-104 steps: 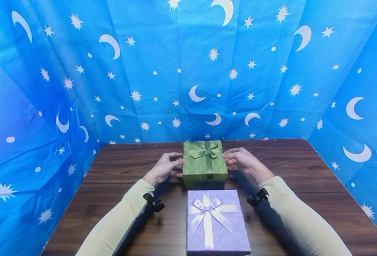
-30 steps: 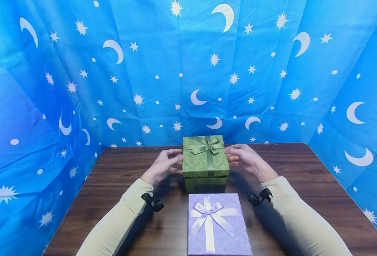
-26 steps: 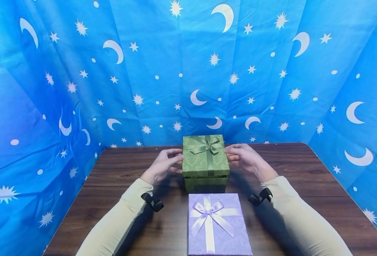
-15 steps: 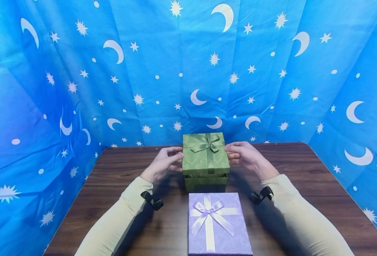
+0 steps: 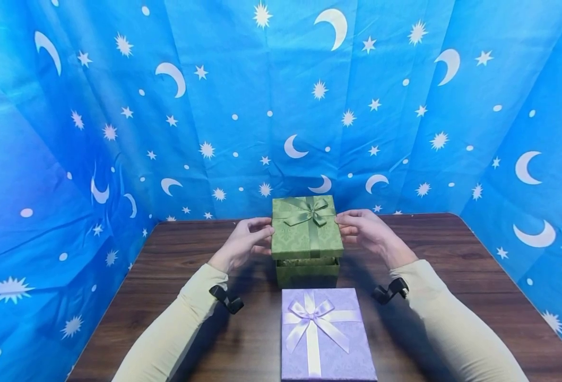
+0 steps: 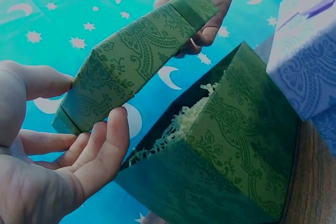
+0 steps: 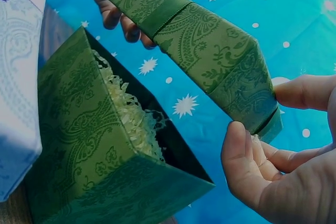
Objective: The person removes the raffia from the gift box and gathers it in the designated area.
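Note:
A green patterned box lid [image 5: 304, 233] with a ribbon bow is raised off its green box base [image 5: 307, 275], leaving a gap at the front. My left hand [image 5: 244, 243] pinches the lid's left side between thumb and fingers. On the opposite side my right hand [image 5: 369, 236] grips the lid the same way. Both wrist views show the lid [image 6: 126, 61] lifted clear of the base [image 7: 89, 129]. Pale shredded paper filling [image 7: 134, 114] fills part of the base.
A lavender gift box [image 5: 326, 334] with a satin bow stands in front of the green one, nearer the body. Both sit on a dark wooden table [image 5: 175, 265]. A blue curtain [image 5: 242, 132] with moons and stars hangs behind and along both sides.
The green lid was seated on its base in the oldest frame. Both hands have raised it since, and the gap between lid and base has widened. The lavender box stays in place.

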A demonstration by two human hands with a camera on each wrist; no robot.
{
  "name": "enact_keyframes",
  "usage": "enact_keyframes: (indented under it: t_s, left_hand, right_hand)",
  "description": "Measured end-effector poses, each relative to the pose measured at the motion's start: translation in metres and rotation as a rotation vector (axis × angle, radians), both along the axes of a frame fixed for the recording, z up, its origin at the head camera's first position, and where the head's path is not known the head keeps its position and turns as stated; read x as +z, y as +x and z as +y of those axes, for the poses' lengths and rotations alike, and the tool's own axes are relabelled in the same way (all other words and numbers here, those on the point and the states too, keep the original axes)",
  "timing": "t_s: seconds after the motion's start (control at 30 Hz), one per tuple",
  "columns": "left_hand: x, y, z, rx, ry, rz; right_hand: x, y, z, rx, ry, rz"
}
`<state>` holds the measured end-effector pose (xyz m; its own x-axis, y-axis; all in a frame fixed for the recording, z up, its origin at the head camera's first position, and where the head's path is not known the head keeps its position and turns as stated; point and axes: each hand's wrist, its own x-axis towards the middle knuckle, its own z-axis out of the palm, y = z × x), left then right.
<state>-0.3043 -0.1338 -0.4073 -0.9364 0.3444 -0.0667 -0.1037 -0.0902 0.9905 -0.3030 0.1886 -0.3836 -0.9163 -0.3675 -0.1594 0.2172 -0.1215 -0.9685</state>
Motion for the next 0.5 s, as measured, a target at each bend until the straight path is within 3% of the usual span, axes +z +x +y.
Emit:
enact_keyframes:
  t_s: [0.5]
  left_hand:
    - [0.0075,0.0009,0.0014,-0.004,0.029,0.033]
  right_hand:
    - [0.0088,0.0027,0.0005,-0.015,-0.010,0.037]
